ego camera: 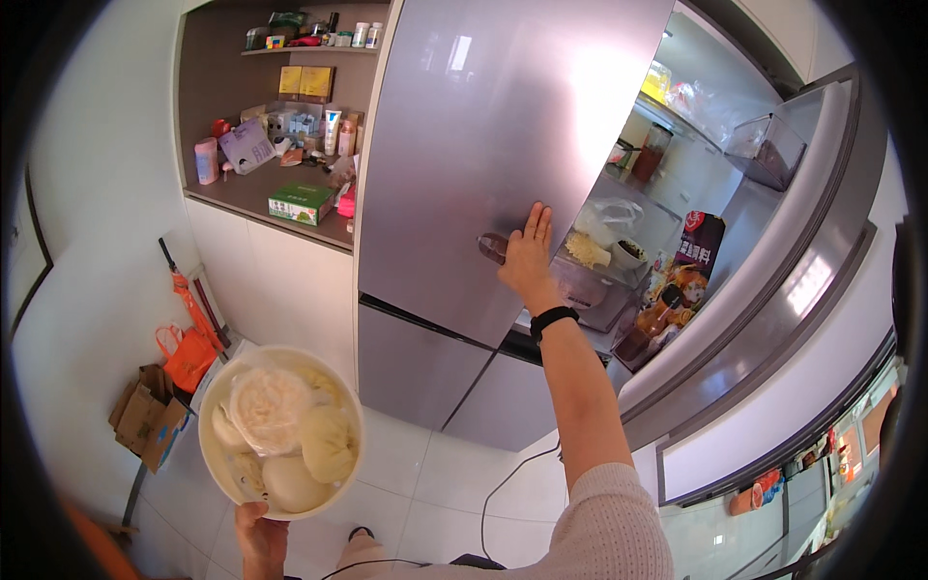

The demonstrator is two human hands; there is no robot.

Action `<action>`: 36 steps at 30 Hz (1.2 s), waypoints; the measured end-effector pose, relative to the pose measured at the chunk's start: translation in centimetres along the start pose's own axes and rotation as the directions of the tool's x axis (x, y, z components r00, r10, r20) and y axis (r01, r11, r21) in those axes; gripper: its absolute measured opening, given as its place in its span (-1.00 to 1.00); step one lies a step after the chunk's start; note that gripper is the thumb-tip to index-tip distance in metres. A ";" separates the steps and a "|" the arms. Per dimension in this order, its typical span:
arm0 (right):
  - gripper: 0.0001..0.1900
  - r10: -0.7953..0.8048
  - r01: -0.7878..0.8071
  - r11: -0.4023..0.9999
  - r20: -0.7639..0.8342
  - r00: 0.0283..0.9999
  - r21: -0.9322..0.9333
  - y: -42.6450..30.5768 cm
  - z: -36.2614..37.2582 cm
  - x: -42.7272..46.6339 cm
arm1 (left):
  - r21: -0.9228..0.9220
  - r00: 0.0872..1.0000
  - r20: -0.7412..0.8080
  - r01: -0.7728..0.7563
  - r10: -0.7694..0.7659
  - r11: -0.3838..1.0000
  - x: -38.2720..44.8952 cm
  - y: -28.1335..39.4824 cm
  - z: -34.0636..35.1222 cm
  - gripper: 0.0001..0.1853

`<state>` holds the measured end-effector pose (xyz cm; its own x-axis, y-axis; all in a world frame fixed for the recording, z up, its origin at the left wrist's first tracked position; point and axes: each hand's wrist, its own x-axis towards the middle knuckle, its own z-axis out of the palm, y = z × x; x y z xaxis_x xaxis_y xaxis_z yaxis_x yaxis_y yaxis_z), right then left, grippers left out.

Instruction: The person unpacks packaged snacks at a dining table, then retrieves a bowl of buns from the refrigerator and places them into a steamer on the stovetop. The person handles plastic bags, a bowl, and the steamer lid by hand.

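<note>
My left hand grips the lower rim of a round cream-coloured bowl. Inside it lie pale, rounded foods that look like steamed buns, a yellowish piece, and a pale item in clear plastic wrap. My right hand is laid against the left door of a grey refrigerator, fingers extended, beside a dark oval mark or reflection. Past that door's edge, the right door stands open. The lit shelves hold a plastic bag, a white bowl and a jar.
In the right door's bins stand a dark printed packet and a bottle. Leftward, a cabinet niche holds cosmetics and a green box. A cardboard box, orange bag and umbrella stand by the wall. A cable crosses the tiled floor.
</note>
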<state>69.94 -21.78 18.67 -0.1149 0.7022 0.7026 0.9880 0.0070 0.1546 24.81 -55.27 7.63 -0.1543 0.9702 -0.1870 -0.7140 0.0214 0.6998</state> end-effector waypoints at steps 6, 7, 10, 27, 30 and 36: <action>-0.64 0.061 -0.060 0.997 -0.023 0.998 0.045 0.9 1.8 1.4 | -0.018 0.999 -0.009 0.048 -0.048 0.999 1.6 -0.1 1.0 -0.22; -0.63 0.088 -0.088 0.995 0.010 0.996 0.049 1.0 1.8 1.7 | -0.013 0.999 0.015 0.047 -0.046 0.999 1.7 -0.1 1.1 -0.23; -0.60 0.119 -0.123 0.988 0.046 0.992 0.097 0.6 0.7 1.6 | 0.006 0.997 0.062 0.052 -0.053 0.999 1.7 -0.2 1.3 -0.24; -0.13 0.852 -0.288 0.459 -0.326 0.410 0.840 7.5 -24.4 -27.4 | 0.028 0.958 0.241 0.150 -0.153 0.988 -0.1 -3.9 4.6 -0.33; -0.14 0.895 -0.318 0.319 -0.174 0.410 0.893 9.5 -22.3 -28.7 | 0.007 0.959 0.234 0.162 -0.159 0.987 -1.3 -4.6 4.6 -0.36; -0.43 0.835 -0.198 0.231 -0.090 0.543 0.953 7.0 -21.0 -26.7 | 0.040 0.971 0.203 0.119 -0.125 0.992 -3.9 -6.0 5.0 -0.36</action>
<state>77.77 -55.45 15.54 0.7534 0.3227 0.5729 0.3499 0.5409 -0.7648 33.09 -58.01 7.65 0.0775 0.9886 -0.1292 -0.6993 0.1462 0.6997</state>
